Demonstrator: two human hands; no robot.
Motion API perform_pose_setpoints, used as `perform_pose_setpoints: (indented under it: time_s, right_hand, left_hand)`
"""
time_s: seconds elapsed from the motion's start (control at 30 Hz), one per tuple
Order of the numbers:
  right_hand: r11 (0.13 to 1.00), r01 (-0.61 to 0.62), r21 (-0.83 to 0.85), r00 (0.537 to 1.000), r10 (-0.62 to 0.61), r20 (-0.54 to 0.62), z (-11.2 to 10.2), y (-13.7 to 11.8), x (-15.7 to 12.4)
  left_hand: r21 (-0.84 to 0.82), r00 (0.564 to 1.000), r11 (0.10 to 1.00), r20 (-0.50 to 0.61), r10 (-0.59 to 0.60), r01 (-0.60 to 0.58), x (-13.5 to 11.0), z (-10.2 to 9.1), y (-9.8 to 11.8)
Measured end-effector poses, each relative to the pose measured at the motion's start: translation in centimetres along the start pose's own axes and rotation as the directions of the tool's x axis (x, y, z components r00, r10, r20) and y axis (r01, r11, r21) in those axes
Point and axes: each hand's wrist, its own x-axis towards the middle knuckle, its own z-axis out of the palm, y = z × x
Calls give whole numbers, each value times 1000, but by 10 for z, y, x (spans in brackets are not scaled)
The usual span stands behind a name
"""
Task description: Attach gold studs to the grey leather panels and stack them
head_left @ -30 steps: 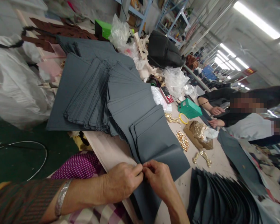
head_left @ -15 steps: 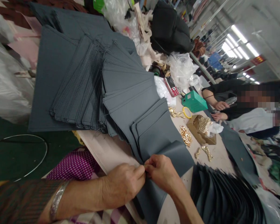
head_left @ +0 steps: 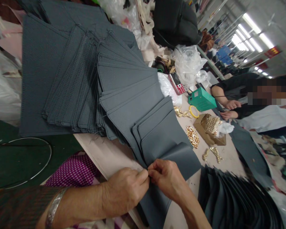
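Observation:
My left hand (head_left: 128, 187) and my right hand (head_left: 166, 176) meet fingertip to fingertip at the edge of a dark grey leather-like panel (head_left: 181, 159). Both are closed in a pinch; whatever lies between the fingers is too small or hidden to make out. Part of the panel curls up beyond my right hand, and dark grey material hangs below the fingers. Just past my hands, stitched panels (head_left: 131, 86) of the same grey fan out in an overlapping row. A silver bracelet (head_left: 54, 208) circles my left wrist.
Dark strips or panels (head_left: 235, 200) stand bunched at right. Gold-coloured pieces (head_left: 192, 136), a cardboard box (head_left: 205, 128), a yellow tape roll (head_left: 194, 111), a green box (head_left: 202, 99) and a red-and-silver phone (head_left: 176, 84) lie on the table (head_left: 105, 154). Across it a person (head_left: 238, 95) handles something.
The camera view has shifted slightly, so the table items appear farther right and the panel stacks farther left. My hands keep the same pinch at the same spot.

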Motion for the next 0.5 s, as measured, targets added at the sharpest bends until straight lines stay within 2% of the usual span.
perform_pose_setpoints:
  time_s: [0.23, 0.37, 0.5]
  right_hand:
    - [990, -70, -124, 996, 63, -61, -2, -3, 1]
    - [978, -139, -156, 989, 131, -61, -4, -5, 7]
    - [978, -151, -146, 988, 149, -28, -5, -8, 9]
  left_hand:
    - [-40, 999, 999, 39, 4, -3, 1, -4, -1]
    - [-49, 990, 999, 141, -3, 10, 2, -6, 0]
    - [-40, 979, 999, 205, -25, 34, 4, -9, 0]
